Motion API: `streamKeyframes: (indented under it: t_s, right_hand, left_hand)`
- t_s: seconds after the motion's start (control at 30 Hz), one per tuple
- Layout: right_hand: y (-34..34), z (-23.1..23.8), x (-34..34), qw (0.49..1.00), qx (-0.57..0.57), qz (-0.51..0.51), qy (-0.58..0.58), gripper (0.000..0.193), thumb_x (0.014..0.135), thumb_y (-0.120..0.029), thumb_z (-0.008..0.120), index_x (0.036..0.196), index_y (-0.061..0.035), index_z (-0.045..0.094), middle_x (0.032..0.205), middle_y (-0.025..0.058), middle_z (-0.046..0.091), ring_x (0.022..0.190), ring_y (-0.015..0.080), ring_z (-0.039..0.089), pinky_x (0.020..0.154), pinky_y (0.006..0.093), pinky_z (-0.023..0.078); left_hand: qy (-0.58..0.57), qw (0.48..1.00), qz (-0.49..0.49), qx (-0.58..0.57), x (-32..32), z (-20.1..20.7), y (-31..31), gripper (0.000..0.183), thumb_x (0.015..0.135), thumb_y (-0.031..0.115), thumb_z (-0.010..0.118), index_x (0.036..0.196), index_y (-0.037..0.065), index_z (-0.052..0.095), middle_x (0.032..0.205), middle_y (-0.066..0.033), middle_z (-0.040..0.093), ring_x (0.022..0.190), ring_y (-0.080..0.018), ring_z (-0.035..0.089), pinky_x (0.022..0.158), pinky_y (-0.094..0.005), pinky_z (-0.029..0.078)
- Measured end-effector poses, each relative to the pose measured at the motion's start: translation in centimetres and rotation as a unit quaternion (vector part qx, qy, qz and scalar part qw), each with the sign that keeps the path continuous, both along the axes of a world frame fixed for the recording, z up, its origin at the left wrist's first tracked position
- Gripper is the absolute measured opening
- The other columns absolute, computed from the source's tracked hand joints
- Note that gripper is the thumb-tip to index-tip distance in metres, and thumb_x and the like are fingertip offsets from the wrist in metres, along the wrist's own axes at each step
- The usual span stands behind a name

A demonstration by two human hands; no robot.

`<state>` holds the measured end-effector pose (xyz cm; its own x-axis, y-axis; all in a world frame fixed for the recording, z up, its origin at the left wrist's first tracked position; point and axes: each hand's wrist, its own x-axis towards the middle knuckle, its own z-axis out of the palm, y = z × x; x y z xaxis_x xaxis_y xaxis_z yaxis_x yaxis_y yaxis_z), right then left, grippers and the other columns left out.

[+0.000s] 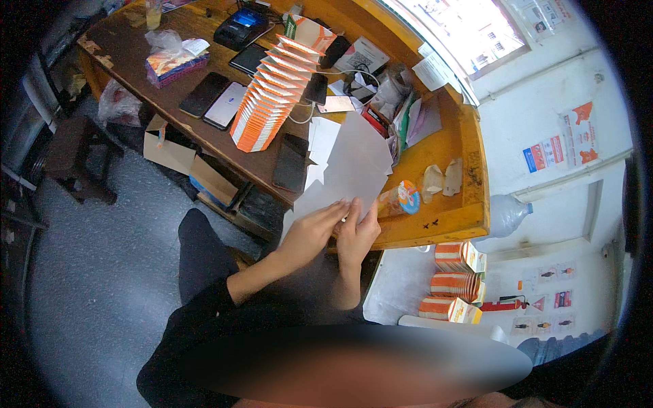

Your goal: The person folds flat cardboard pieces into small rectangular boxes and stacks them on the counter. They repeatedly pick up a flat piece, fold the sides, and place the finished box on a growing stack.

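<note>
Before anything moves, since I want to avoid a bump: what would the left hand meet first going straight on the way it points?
Most likely the right hand, just ahead of the left hand over the pale sheet. They may already touch; depth is unclear.

Two hands (310, 234), four orange-and-white stacks (273, 98), one stool (81, 149), one fire extinguisher (498, 307), one large water bottle (505, 216)
</note>
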<state>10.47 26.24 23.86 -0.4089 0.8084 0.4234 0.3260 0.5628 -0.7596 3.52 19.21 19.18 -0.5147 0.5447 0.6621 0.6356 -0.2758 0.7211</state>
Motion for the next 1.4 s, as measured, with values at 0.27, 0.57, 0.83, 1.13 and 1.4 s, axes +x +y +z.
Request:
streamKeyframes:
  t_s: [0.27,0.57,0.83,1.13,1.4]
  right_hand:
    - [0.1,-0.2,0.5,0.969,0.218,0.118,0.003,0.034,0.072,0.011,0.062,0.100,-0.0063,0.074,0.096,0.0127,0.070,0.083,0.0220,0.069,0.070,0.0296,0.055]
    - [-1.3,-0.6,-1.0,0.955,0.266,0.112,0.068,0.033,0.067,0.011,0.069,0.096,-0.0051,0.075,0.080,0.0078,0.069,0.074,0.0190,0.068,0.066,0.0270,0.055]
    - [-2.2,-0.3,-2.1,0.979,0.006,0.185,0.081,0.020,0.071,0.007,0.072,0.089,-0.0027,0.075,0.085,0.0095,0.069,0.081,0.0193,0.068,0.072,0.0275,0.054]
    - [-1.7,-0.1,-2.0,0.963,-0.013,0.266,0.041,0.027,0.070,0.008,0.069,0.093,-0.0054,0.075,0.086,0.0088,0.068,0.081,0.0197,0.067,0.072,0.0285,0.053]
    - [-0.8,1.0,-3.0,0.906,0.178,0.383,0.040,0.042,0.069,0.005,0.068,0.109,-0.0066,0.070,0.107,0.0113,0.069,0.097,0.0277,0.068,0.084,0.0334,0.055]
  left_hand:
    - [-0.480,0.874,-0.073,-0.008,-0.8,-3.8,-1.4,0.026,0.085,0.009,0.070,0.106,-0.004,0.064,0.102,-0.0069,0.067,0.088,-0.0125,0.063,0.078,-0.0281,0.050]
    - [-0.525,0.843,0.017,0.116,-0.2,-3.8,-2.0,0.017,0.084,0.001,0.068,0.101,-0.003,0.068,0.094,-0.0035,0.068,0.082,-0.0100,0.062,0.072,-0.0248,0.050]
    - [-0.453,0.875,0.057,0.163,-1.1,-2.0,-3.2,0.016,0.081,-0.005,0.068,0.097,-0.002,0.070,0.089,-0.0033,0.069,0.078,-0.0096,0.063,0.069,-0.0235,0.050]
    - [-0.348,0.927,0.077,0.115,-2.4,-2.9,-4.1,0.023,0.078,-0.004,0.074,0.099,-0.003,0.067,0.095,-0.0065,0.068,0.086,-0.0156,0.065,0.074,-0.0289,0.053]
    - [-0.357,0.911,0.106,0.174,-3.0,-2.6,-3.7,0.025,0.075,0.001,0.076,0.098,-0.003,0.065,0.092,-0.0095,0.069,0.083,-0.0216,0.067,0.077,-0.0329,0.053]
